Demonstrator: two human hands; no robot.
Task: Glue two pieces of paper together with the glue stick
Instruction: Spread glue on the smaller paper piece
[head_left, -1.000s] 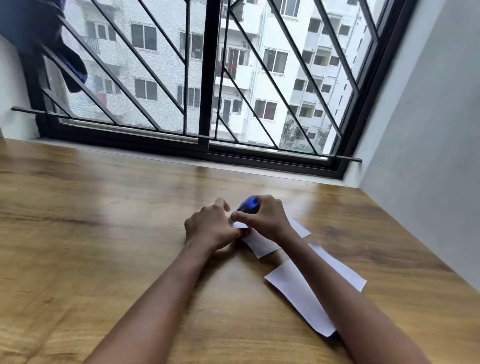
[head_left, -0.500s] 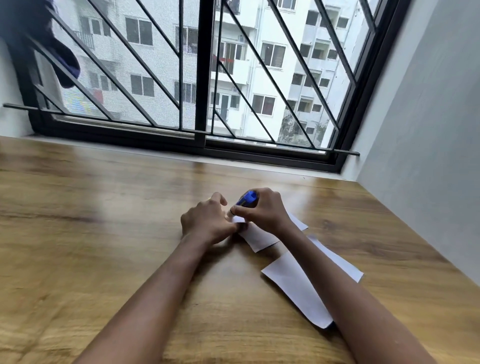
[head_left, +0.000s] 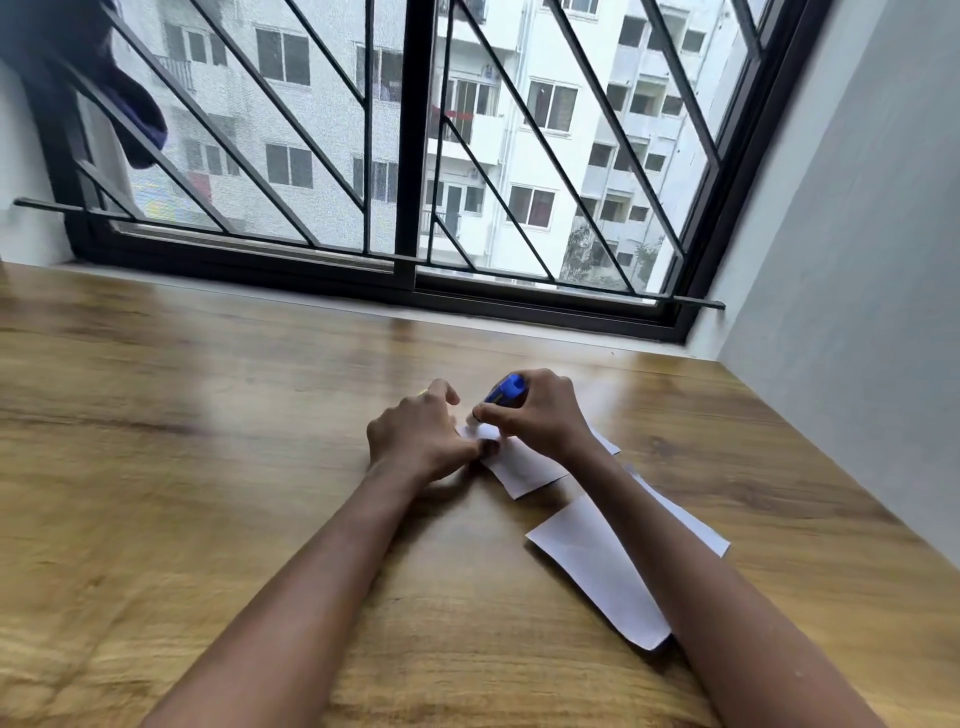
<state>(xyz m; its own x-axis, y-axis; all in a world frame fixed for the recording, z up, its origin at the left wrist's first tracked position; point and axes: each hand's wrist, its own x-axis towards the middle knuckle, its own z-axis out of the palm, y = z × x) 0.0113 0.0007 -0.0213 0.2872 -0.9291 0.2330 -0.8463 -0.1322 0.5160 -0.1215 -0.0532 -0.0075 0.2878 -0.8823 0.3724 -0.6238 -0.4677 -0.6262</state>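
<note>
While right hand (head_left: 540, 415) tilts glue stick (head_left: 505, 391), label seems unreadable.

The right hand (head_left: 540, 415) covered most of the blue glue stick (head_left: 506, 389) — its tip was hidden. The right forearm crossed the nearer paper (head_left: 597, 566), and the left hand (head_left: 421, 436) was blurred — its fingers tucked under.

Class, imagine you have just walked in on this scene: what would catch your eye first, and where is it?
First, the two hands meeting mid-table: the right hand tilts a blue glue stick onto a small white paper that the left hand pins down. A larger white paper lies nearer, partly under the right forearm. Behind, a black barred window fills the view.
</note>
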